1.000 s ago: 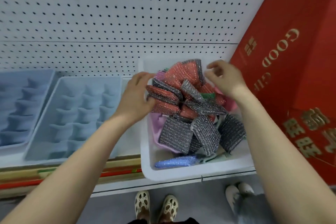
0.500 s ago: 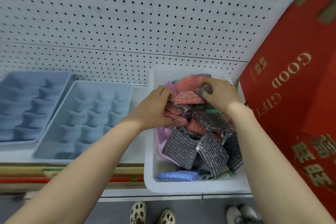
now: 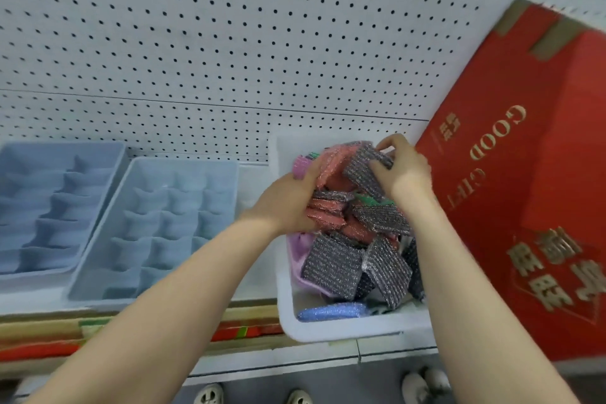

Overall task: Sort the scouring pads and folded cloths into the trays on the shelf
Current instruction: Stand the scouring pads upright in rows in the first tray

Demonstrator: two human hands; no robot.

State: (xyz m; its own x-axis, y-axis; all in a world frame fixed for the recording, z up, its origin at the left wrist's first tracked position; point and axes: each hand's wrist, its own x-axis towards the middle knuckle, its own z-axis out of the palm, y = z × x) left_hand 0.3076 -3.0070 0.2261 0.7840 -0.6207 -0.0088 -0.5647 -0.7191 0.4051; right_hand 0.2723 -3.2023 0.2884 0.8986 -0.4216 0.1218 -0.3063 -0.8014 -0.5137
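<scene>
A white bin (image 3: 344, 333) on the shelf holds a heap of scouring pads: grey glittery ones (image 3: 331, 264), pink-red ones (image 3: 326, 216), one blue (image 3: 333, 311). A purple cloth (image 3: 295, 251) lies under them at the left. My left hand (image 3: 288, 200) grips a stack of pink-red and grey pads at the heap's left side. My right hand (image 3: 401, 170) pinches a grey pad (image 3: 365, 167) at the top of the heap. Two light-blue divided trays (image 3: 170, 226) (image 3: 49, 200) sit to the left of the bin.
A big red gift box (image 3: 524, 207) leans close against the bin's right side. White pegboard (image 3: 229, 43) forms the back wall. Red and tan long items (image 3: 131, 331) lie along the shelf front. Shoes (image 3: 210, 393) show on the floor below.
Both hands have closed in on the heap. My right hand has moved up and back with a grey pad in its fingers. The view has tilted upward.
</scene>
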